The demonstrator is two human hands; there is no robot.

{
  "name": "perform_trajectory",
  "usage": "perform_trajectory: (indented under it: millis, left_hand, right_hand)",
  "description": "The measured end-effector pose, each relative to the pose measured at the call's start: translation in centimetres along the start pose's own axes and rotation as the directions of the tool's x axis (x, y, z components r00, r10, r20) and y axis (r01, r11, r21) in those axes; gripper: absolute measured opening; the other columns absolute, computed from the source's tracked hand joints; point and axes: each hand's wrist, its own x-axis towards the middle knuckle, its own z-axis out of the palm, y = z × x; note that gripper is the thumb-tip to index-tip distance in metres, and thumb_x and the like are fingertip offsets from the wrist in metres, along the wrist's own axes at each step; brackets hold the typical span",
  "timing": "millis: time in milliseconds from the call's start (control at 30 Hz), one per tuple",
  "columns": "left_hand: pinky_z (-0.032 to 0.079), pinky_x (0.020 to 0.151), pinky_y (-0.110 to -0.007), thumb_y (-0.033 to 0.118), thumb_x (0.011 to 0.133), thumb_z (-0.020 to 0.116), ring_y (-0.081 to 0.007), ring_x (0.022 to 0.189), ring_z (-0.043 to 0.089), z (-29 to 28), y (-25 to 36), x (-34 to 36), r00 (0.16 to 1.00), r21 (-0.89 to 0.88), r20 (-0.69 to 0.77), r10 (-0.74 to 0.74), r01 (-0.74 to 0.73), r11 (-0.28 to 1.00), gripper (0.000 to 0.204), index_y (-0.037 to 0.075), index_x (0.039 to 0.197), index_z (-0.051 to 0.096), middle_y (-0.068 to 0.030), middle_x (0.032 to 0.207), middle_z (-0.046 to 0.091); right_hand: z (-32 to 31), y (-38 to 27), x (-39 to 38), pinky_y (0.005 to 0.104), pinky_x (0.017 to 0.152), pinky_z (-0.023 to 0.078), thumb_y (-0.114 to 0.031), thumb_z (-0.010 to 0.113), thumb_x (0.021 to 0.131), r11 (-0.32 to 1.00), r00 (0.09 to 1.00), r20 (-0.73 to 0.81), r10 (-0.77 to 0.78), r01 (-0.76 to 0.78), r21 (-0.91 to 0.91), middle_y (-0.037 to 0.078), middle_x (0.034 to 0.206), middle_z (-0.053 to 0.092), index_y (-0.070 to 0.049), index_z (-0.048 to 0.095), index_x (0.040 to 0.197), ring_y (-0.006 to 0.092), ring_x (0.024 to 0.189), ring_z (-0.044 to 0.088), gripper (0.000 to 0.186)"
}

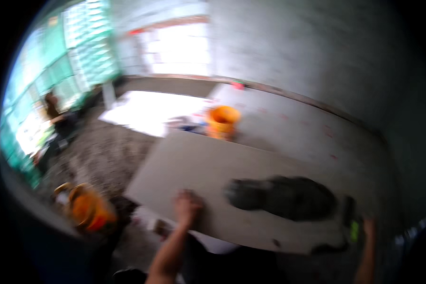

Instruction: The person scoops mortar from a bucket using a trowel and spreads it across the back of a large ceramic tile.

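The picture is blurred. A large beige slab (194, 163) lies in front of me, with a long heap of wet grey mortar (298, 198) on its right half. My left hand (188, 207) rests on the slab near its front left edge, its fingers curled in; whatever may be under them is hidden. Past the slab's right end, my right hand (369, 228) is closed at the bright green handle of a trowel (354, 231). The dark strip beside the handle looks like the trowel's blade. A smear of mortar (329, 248) sits on the slab's front right corner.
An orange bucket (223, 119) stands beyond the slab's far edge. More orange buckets (87, 208) are at the left on rough brown ground (104, 146). Pale floor (288, 113) with red marks runs to a grey wall (317, 52). Green netting (57, 57) hangs far left.
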Motion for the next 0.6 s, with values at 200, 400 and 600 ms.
perform_trajectory:
  millis: [200, 400, 600]
  left_hand:
    - [0.015, 0.113, -0.043, 0.036, 0.089, 0.049, -0.031, 0.138, 0.024, -4.9, 2.0, 0.6, 0.954, 0.012, -0.021, -0.298, 0.299, 0.954, 0.06, 0.0, 0.136, 0.038, -0.0168, 0.146, 0.031]
    - [0.017, 0.113, -0.043, 0.037, 0.087, 0.052, -0.0325, 0.135, 0.028, -5.6, 0.8, 0.6, 0.98, 0.006, -0.041, -0.196, 0.197, 0.98, 0.06, -0.001, 0.133, 0.042, -0.0181, 0.143, 0.035]
    - [0.021, 0.109, -0.05, 0.041, 0.087, 0.053, -0.035, 0.13, 0.034, -6.8, -13.4, 1.3, 0.963, 0.118, 0.003, -0.27, 0.268, 0.956, 0.059, 0.002, 0.13, 0.046, -0.0178, 0.138, 0.042]
  right_hand:
    - [-9.0, -10.4, 5.1, 0.0474, 0.092, 0.043, -0.056, 0.033, 0.092, 0.721, 0.769, 0.354, 0.533, -0.631, 0.286, 0.028, 0.113, 0.058, 0.004, 0.062, 0.107, 0.0449, 0.106, 0.054, 0.068]
    - [-7.8, -11.6, 3.0, 0.0432, 0.071, 0.05, -0.049, 0.045, 0.093, 0.418, 0.626, 0.687, 0.369, -0.772, 0.479, 0.019, 0.097, 0.064, 0.005, 0.06, 0.107, 0.0306, 0.079, 0.064, 0.057]
    - [-12.7, -17.0, 3.5, 0.0309, 0.047, 0.046, -0.046, 0.046, 0.095, -0.075, 0.708, 0.679, 0.196, -0.679, 0.73, 0.006, 0.069, 0.054, -0.002, 0.054, 0.095, 0.0145, 0.052, 0.054, 0.045]
